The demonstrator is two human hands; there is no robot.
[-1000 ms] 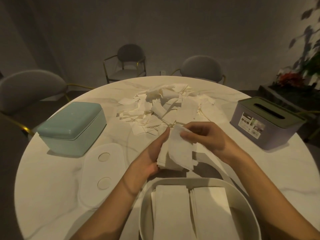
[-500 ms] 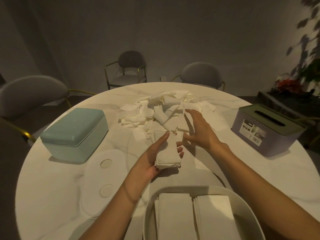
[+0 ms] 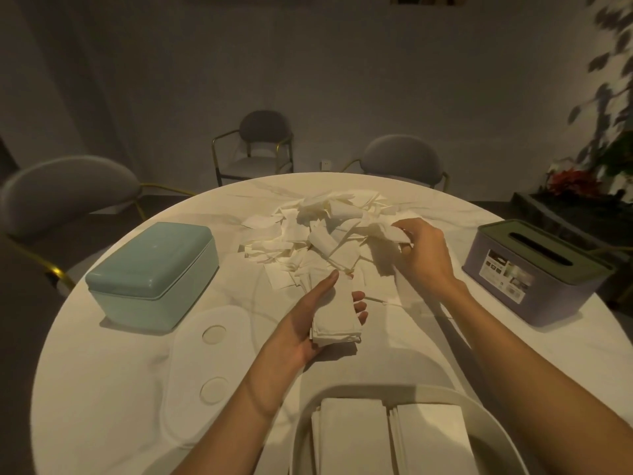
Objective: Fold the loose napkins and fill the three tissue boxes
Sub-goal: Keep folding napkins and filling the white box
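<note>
A heap of loose white napkins (image 3: 318,231) lies in the middle of the round table. My left hand (image 3: 308,320) holds a small stack of folded napkins (image 3: 337,318), palm up, thumb along its left edge. My right hand (image 3: 423,252) pinches a loose napkin (image 3: 383,231) at the heap's right side and lifts it. An open white box (image 3: 479,411) at the near edge holds two rows of folded napkins (image 3: 390,437). A closed teal box (image 3: 150,272) stands at the left, a purple box with a slotted green lid (image 3: 537,269) at the right.
A white lid (image 3: 205,365) with two round marks lies flat between the teal box and the open white box. Grey chairs stand around the far side of the table (image 3: 102,389). A plant with red flowers (image 3: 575,181) is at the right.
My right hand went from the held stack out to the heap, took hold of a loose napkin and lifted it. The left hand kept the folded stack in place.
</note>
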